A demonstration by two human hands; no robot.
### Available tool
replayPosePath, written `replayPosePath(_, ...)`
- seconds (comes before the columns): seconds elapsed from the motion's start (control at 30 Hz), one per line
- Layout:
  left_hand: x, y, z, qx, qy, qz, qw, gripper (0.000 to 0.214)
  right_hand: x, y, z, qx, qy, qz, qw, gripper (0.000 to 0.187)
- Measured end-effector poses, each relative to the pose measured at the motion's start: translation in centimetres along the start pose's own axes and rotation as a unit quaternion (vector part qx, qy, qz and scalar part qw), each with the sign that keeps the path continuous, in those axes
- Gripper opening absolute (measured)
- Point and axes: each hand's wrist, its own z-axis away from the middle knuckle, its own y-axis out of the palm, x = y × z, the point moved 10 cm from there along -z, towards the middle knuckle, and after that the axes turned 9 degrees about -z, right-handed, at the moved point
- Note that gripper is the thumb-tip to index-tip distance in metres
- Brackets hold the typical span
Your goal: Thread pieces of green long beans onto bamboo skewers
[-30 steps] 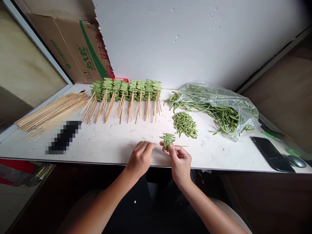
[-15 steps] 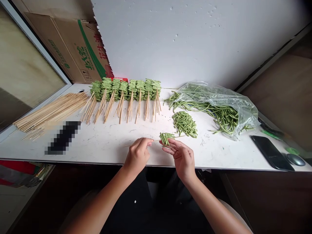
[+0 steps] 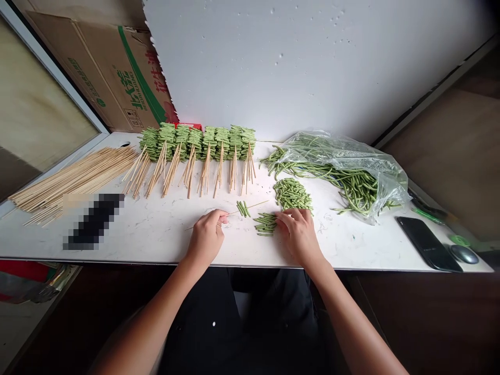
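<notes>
Worktop (image 3: 164, 229) and wall (image 3: 292, 67) white, cardboard box (image 3: 105, 73) at back left corner, bag (image 3: 385, 174) of long beans (image 3: 351, 185) toward right edge, left hand (image 3: 205, 237) pinching skewer (image 3: 255, 204), right hand (image 3: 300, 234) open on cut beans (image 3: 265, 224) near front edge.

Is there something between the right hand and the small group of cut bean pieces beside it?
Nothing visible does. The right hand has its fingertips at the edge of the cut bean pieces on the table.

My left hand (image 3: 206, 237) pinches a skewer (image 3: 250, 206) carrying bean pieces (image 3: 242, 208); my right hand (image 3: 299, 232) rests on a small bean pile (image 3: 265, 224) on the desk (image 3: 156, 229).
</notes>
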Motion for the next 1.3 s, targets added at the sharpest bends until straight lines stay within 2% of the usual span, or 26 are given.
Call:
replayPosePath(0.2, 0.1, 0.1, 0.0, 0.008, 0.005, -0.008, 1.0, 0.033, 0.8, 0.6, -1.9, 0.027, -0.009, 0.067, 0.997, 0.032)
replayPosePath(0.33, -0.1, -0.4, -0.2, -0.006, 0.014, -0.011, 1.0, 0.031, 0.8, 1.1, -3.4, 0.064, 0.004, 0.058, 0.996, 0.025)
replayPosePath(0.5, -0.1, -0.8, -0.3, -0.019, 0.021, -0.01, 1.0, 0.031, 0.6, 1.5, -3.7, 0.087, 0.005, 0.009, 0.996, 0.016)
replayPosePath(0.67, -0.1, -0.6, -0.2, -0.017, 0.021, 0.004, 1.0, 0.031, 0.7, 0.3, -3.5, 0.046, -0.016, -0.085, 0.995, 0.02)
replayPosePath(0.77, -0.5, -0.6, -0.1, -0.015, 0.029, 0.018, 0.999, 0.03, -0.7, -1.1, -2.9, 0.001, 0.033, -0.173, 0.984, 0.026)
replayPosePath(0.83, -0.9, -0.6, -0.1, -0.015, 0.036, 0.027, 0.999, 0.028, -2.2, -1.3, -2.1, -0.005, 0.097, -0.265, 0.959, 0.029)
replayPosePath(0.9, -1.3, -0.6, 0.0, -0.016, 0.046, 0.036, 0.998, 0.026, -3.0, -1.1, -1.2, 0.002, 0.151, -0.367, 0.918, 0.033)
replayPosePath(1.0, -1.8, -0.4, 0.1, -0.014, 0.064, 0.047, 0.997, 0.027, -3.1, -0.8, 0.1, 0.008, 0.189, -0.488, 0.852, 0.036)
replayPosePath(1.1, -1.8, -0.2, 0.3, -0.008, 0.067, 0.057, 0.996, 0.028, -3.1, -0.1, 1.3, -0.008, 0.225, -0.571, 0.789, 0.032)
replayPosePath(1.2, -1.8, 0.0, 0.4, -0.001, 0.066, 0.063, 0.996, 0.026, -3.7, 1.0, 2.6, -0.054, 0.276, -0.639, 0.716, 0.032)
replayPosePath(1.3, -2.0, 0.1, 0.6, 0.002, 0.069, 0.062, 0.996, 0.024, -4.0, 1.9, 3.6, -0.097, 0.311, -0.667, 0.67, 0.035)
